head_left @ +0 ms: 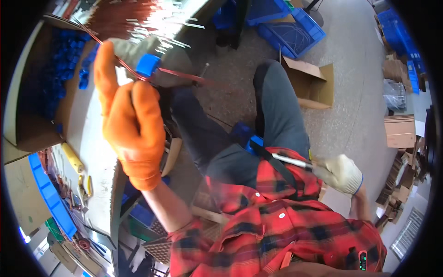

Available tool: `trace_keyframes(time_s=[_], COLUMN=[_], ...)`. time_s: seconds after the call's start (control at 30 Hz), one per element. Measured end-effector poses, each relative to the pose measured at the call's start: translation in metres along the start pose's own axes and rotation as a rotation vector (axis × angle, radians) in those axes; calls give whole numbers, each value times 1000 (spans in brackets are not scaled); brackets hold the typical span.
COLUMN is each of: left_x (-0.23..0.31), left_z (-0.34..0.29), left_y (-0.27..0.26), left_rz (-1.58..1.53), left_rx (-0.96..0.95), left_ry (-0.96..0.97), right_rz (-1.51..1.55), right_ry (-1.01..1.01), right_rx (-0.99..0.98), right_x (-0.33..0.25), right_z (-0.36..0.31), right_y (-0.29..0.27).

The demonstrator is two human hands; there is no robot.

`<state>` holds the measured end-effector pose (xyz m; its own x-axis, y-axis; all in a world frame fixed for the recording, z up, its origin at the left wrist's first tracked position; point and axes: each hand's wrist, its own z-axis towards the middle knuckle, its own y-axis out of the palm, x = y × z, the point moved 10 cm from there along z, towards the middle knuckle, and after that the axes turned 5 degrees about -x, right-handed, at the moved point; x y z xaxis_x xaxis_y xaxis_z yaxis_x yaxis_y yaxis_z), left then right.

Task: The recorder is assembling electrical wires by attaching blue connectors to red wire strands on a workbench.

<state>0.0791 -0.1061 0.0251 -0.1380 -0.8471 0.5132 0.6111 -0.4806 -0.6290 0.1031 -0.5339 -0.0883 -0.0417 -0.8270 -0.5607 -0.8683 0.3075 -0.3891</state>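
Observation:
My left hand [131,122], in an orange glove, is raised over the edge of the workbench [92,138]. Its fingers pinch a thin copper wire [180,75] that passes through a small blue plastic part [147,64]. A grey cloth-like shape [173,55] sits right behind the part. My right hand [344,173], in a white knit glove, is down by my right hip and grips a slim metal tool [290,160] whose shaft points left across my red plaid shirt.
A cardboard box [32,134] full of several blue parts stands at the bench's left. A yellow-handled tool [74,159] lies on the bench near a blue tray [48,194]. Blue bins [290,34] and open cardboard boxes [316,83] stand on the floor past my knees.

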Motion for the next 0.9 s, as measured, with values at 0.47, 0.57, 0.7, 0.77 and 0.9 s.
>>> trace_keyframes(time_s=[0.47, 0.57, 0.7, 0.77, 0.9], left_x=[-6, -5, -7, -3, 3], left_z=[6, 3, -1, 2, 8], left_y=[-6, -1, -3, -2, 7], left_rz=[23, 13, -16, 27, 6], left_rx=[21, -16, 41, 6, 57], left_ry=[23, 42, 45, 24, 83], right_rz=[-418, -494, -461, -388, -238], right_ry=[-740, -702, -687, -667, -543], right_rx=[484, 620, 611, 506, 217], right_x=[-261, -266, -279, -266, -248], right_z=[82, 73, 80, 83, 99], right_y=[-29, -33, -23, -35, -44])
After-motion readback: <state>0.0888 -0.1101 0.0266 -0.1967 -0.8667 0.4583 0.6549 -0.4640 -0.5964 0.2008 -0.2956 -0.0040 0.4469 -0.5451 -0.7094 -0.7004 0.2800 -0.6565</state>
